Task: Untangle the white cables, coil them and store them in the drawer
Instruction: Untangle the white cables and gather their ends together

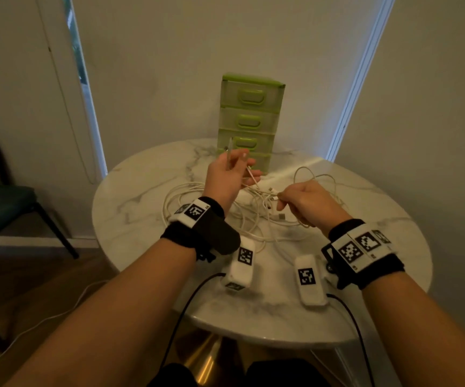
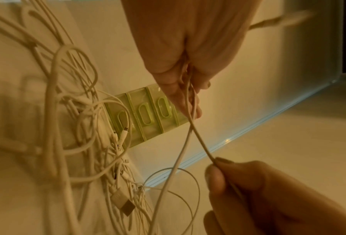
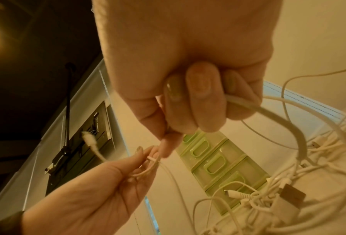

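A tangle of white cables point(image 1: 253, 210) point(image 2: 111, 159) point(image 3: 288, 190) lies on the round marble table point(image 1: 142, 208), in front of a green drawer unit point(image 1: 249, 118) point(image 2: 146, 114) point(image 3: 224, 163) whose drawers are closed. My left hand point(image 1: 231, 174) point(image 2: 188, 76) point(image 3: 115, 179), raised above the pile, holds a thin white cable with its plug end sticking up. My right hand point(image 1: 303, 202) point(image 3: 188, 101) point(image 2: 248, 182) pinches the same thin cable between thumb and forefinger, and a thicker cable runs through its curled fingers.
A dark chair point(image 1: 8, 202) stands left of the table. Two white tagged devices point(image 1: 242, 263) with black leads lie on the table's near part. A white cable point(image 1: 44, 319) trails over the wooden floor at left. Walls close in behind the drawer unit.
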{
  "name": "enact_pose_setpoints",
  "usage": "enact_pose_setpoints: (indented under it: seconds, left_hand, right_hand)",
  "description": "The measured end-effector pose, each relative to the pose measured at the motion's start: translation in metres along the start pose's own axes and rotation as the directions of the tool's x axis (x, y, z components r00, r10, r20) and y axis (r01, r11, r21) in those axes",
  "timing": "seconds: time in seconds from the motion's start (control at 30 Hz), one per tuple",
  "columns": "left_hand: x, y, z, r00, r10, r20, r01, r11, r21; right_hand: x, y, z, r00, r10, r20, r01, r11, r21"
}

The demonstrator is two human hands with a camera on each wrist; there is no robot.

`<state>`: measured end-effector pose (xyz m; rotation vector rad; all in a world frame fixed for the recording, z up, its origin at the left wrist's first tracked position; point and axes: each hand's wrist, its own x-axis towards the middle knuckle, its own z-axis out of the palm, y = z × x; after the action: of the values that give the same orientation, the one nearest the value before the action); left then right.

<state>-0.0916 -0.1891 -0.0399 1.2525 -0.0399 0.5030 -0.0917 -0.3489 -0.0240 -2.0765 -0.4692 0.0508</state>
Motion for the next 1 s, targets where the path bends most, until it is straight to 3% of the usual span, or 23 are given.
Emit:
enact_pose_setpoints:
  seconds: [0.23, 0.43, 0.6, 0.7, 0.77, 0.87, 1.0]
  left_hand:
    - [-0.005, -0.002, 0.006, 0.996, 0.025, -0.089, -0.022, 0.999, 0.044]
    - [-0.011, -0.003, 0.021, 0.998, -0.021, -0.059, 0.025, 0.997, 0.079]
    - [-0.010, 0.005, 0.028, 0.996, -0.081, -0.024, 0.079, 0.994, -0.072]
    - [-0.010, 0.009, 0.033, 0.997, -0.075, -0.005, 0.075, 0.996, -0.047]
    - [-0.006, 0.010, 0.033, 0.997, -0.074, -0.017, 0.074, 0.997, -0.021]
    - [-0.001, 0.014, 0.032, 0.995, -0.075, 0.061, 0.073, 0.997, 0.032]
    - [-0.002, 0.026, 0.035, 0.969, -0.189, 0.157, 0.191, 0.982, 0.003]
  right_hand:
    - [-0.017, 0.006, -0.008, 0.966, -0.008, 0.259, -0.005, 0.999, 0.048]
    - [-0.013, 0.007, -0.004, 0.955, -0.053, 0.290, 0.033, 0.997, 0.071]
    - [-0.009, 0.014, -0.005, 0.945, -0.029, 0.327, 0.006, 0.997, 0.071]
    - [-0.010, 0.013, -0.005, 0.919, -0.013, 0.394, -0.003, 0.999, 0.040]
    - [-0.011, 0.016, -0.006, 0.924, -0.016, 0.382, -0.005, 0.999, 0.052]
    - [-0.010, 0.024, -0.016, 0.956, 0.007, 0.294, -0.004, 1.000, -0.009]
    - [-0.007, 0.031, -0.029, 0.983, 0.021, 0.183, 0.001, 0.993, -0.121]
